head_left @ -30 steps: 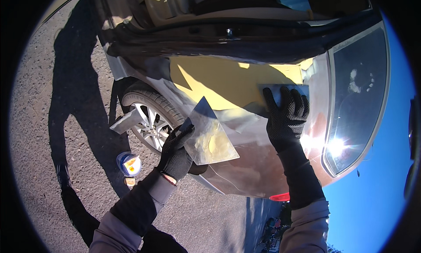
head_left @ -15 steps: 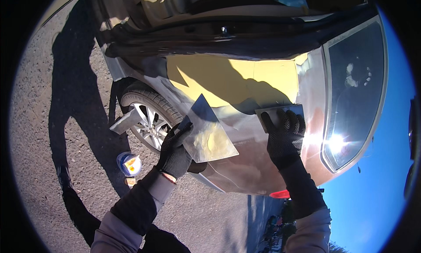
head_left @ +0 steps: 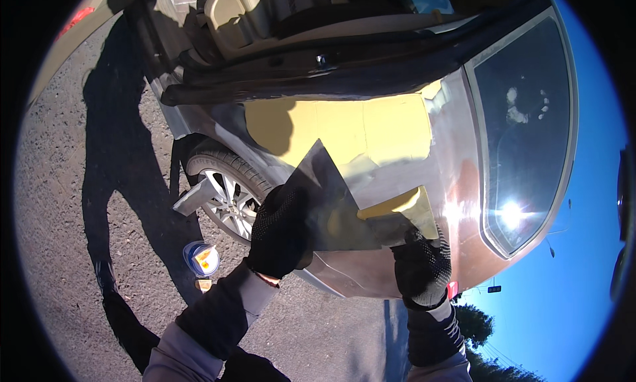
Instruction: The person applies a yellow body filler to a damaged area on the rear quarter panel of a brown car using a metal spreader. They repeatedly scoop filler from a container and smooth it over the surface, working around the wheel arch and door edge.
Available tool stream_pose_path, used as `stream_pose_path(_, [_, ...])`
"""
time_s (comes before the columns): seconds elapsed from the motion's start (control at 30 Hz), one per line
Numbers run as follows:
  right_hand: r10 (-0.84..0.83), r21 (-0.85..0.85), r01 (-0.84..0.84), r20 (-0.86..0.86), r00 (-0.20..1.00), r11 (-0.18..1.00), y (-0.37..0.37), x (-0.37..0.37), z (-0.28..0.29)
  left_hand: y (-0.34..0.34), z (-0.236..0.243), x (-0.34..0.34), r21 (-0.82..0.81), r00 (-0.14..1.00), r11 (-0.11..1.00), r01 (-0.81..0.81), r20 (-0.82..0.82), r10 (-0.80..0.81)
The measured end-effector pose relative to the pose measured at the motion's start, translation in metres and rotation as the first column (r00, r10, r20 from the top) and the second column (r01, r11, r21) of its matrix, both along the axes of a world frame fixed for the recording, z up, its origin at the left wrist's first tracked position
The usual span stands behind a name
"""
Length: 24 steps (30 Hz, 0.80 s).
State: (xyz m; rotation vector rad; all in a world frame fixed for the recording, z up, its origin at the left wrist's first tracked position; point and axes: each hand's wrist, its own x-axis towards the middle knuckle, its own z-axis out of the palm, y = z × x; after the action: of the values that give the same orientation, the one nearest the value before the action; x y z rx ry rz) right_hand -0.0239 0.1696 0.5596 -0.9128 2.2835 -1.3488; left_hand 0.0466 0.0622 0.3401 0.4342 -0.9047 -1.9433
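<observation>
My left hand (head_left: 278,230), in a black dotted glove, is closed on a flat, sharp-cornered plate (head_left: 321,183) smeared with yellowish filler. In my right hand (head_left: 424,269), gloved the same way, is a flat spreader (head_left: 426,216) with a thick band of yellow filler along its upper edge. The spreader's left corner meets or overlaps the right corner of the plate; contact is hard to tell. Beyond both hands, a broad patch of yellow filler (head_left: 331,127) covers part of the brown car's body panel (head_left: 358,266).
The car's wheel (head_left: 228,196) stands left of my left hand, with a grey flat piece (head_left: 192,198) by it. On the asphalt (head_left: 152,283) sit a small tub (head_left: 201,258) and a tan block (head_left: 203,285). A dark opening shows the interior above; a car window (head_left: 530,130) reflects glare at right.
My right hand has come off the panel, down and toward the plate, and the spreader now shows yellow filler on its edge. The plate has shifted right and tilted; the view has moved slightly.
</observation>
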Motion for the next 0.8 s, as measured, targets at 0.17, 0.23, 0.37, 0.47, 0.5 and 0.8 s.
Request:
stream_pose_path(0.17, [0.645, 0.64, -0.299, -0.414, 0.642, 0.708, -0.025, -0.002, 0.014, -0.016, -0.007, -0.001, -0.255, 0.948, 0.929, -0.268, 0.102, 0.301])
stream_pose_path(0.23, [0.69, 0.704, -0.3, -0.364, 0.625, 0.644, -0.034, -0.004, 0.015, -0.015, -0.017, -0.002, -0.027, 0.975, 0.974, -0.224, -0.007, 0.224])
stream_pose_path(0.37, [0.755, 0.778, -0.014, -0.606, 0.25, 0.629, -0.056, -0.014, 0.011, -0.021, -0.041, 0.005, -0.559, 0.772, 0.81, -0.176, 0.432, 0.466])
stream_pose_path(0.47, [0.591, 0.59, 0.056, -0.796, -0.127, 0.806, -0.086, -0.043, 0.008, -0.023, -0.048, 0.001, -0.141, 0.968, 0.964, -0.226, 0.081, 0.239])
stream_pose_path(0.5, [0.572, 0.565, 0.108, -0.777, -0.264, 0.818, -0.094, -0.053, 0.006, -0.024, -0.049, -0.002, 0.039, 0.968, 0.984, -0.173, -0.177, 0.177])
stream_pose_path(0.8, [0.511, 0.449, 0.255, -0.671, -0.537, 0.857, -0.131, -0.114, -0.016, -0.032, -0.053, -0.003, 0.53, 0.51, 0.642, 0.554, -0.826, 0.241])
